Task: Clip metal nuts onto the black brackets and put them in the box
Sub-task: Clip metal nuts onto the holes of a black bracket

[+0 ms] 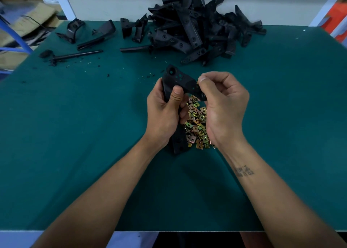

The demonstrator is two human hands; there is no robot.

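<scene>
My left hand grips a bracket over the nuts while my right hand pinches a nut onto its edge, so it's early going: the pile waits, no box in view.

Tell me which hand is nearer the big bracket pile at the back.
Right. The right hand sits below the bracket pile; the left hand lies further left, holding a bracket.
</scene>
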